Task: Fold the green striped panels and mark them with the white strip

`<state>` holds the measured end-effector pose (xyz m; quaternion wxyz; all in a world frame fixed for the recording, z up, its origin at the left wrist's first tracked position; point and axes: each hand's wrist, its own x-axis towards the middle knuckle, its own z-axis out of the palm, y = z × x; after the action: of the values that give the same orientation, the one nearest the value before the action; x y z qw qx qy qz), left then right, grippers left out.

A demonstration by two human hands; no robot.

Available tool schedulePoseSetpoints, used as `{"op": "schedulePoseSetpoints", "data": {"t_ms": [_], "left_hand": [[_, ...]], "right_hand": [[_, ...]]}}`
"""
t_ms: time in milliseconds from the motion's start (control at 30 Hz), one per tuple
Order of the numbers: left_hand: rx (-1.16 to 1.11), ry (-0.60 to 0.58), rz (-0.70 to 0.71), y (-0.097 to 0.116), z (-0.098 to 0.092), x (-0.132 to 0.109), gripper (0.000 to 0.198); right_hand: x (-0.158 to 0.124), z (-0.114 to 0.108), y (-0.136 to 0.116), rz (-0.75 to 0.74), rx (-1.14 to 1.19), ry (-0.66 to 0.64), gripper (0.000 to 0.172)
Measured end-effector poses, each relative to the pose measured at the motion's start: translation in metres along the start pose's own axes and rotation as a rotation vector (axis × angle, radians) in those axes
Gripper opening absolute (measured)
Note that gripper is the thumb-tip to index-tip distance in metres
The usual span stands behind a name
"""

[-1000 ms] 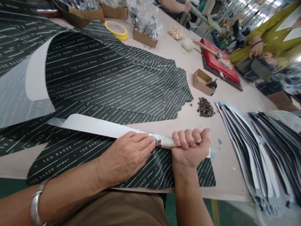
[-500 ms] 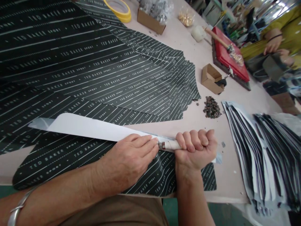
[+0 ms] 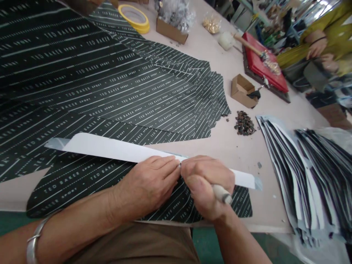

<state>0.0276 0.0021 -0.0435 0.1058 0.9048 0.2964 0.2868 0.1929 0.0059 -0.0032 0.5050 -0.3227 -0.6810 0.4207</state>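
A long white strip [image 3: 106,146] lies slantwise across dark printed sheet material [image 3: 154,99] with white lettering. It has a grey, shiny layer under it that shows at both ends. My left hand [image 3: 155,179] rests over the strip's middle, its fingers stretched out and lying flat. Against those fingertips, my right hand [image 3: 209,183] is wrapped round a white-handled tool [image 3: 222,194]. Only the butt of the handle sticks out below the fist; the tool's tip is hidden between the hands.
To the right lie stacks of narrow strips [image 3: 291,168]. Beyond are a heap of small dark pieces [image 3: 244,123], an open cardboard box [image 3: 242,90], a mallet [image 3: 227,41], a red slab [image 3: 264,62] and yellow tape rolls [image 3: 134,18]. A person [image 3: 321,40] in yellow sits opposite.
My right hand has moved left along the strip and turned over, so the handle's butt now points down and right. The metal collar that showed before is covered. My left hand stays in place.
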Motion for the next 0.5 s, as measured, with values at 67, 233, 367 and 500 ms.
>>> {"op": "schedulePoseSetpoints", "data": {"t_ms": [67,233,367,500], "left_hand": [[0.007,-0.008,0.01,0.0,0.001,0.0,0.023],[0.064,-0.052,0.047,-0.001,0.001,-0.001,0.023],[0.045,-0.135,0.032,-0.003,0.002,-0.004,0.021],[0.058,-0.118,0.002,-0.003,0.006,-0.004,0.021]], "right_hand": [[0.002,-0.001,0.002,0.045,-0.039,0.029,0.043],[0.03,0.0,0.002,0.221,-0.052,0.128,0.052],[0.054,0.015,-0.006,0.244,-0.139,0.062,0.054],[0.062,0.033,-0.008,0.268,-0.251,-0.04,0.051]]}}
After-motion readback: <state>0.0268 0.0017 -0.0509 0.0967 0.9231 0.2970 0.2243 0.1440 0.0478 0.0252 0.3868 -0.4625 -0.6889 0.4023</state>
